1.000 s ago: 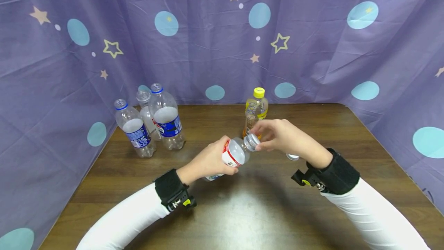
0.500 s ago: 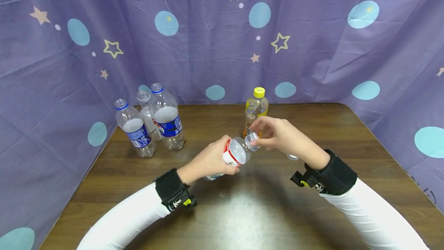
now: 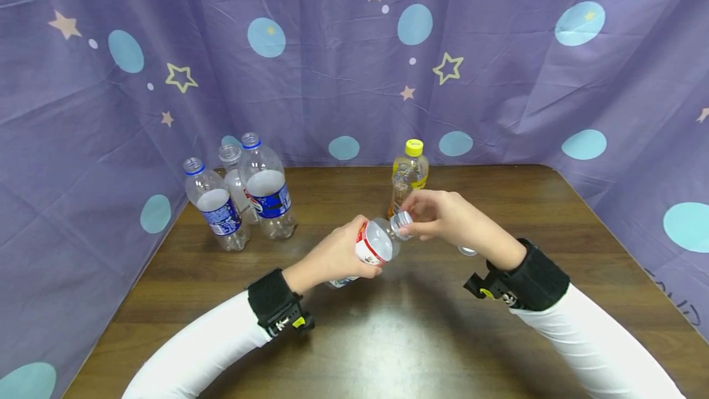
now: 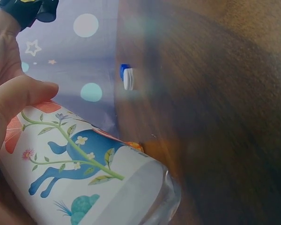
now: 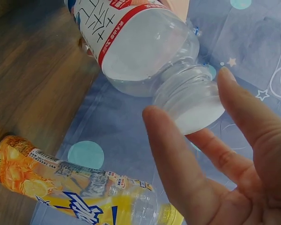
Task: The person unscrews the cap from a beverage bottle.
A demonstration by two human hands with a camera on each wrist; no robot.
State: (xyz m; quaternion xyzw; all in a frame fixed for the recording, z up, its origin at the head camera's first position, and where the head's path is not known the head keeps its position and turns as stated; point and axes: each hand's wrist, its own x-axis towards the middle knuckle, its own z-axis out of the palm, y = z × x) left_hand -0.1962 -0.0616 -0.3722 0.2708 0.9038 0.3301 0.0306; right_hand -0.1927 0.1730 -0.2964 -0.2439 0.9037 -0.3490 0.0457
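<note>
At the centre of the head view, the left hand wraps its fingers around a clear plastic bottle with a red-and-white label, holding it tilted above the desk with its neck pointing to the upper right. The right hand meets that neck, its fingers and thumb curled around the white cap; in the right wrist view the cap sits between thumb and forefinger at the middle of the frame. Just behind the hands, a yellow-capped bottle stands upright on the desk. In the left part of the head view, three clear bottles with blue labels stand close together near the purple curtain. A small loose cap lies on the desk just below the right hand's wrist.
</note>
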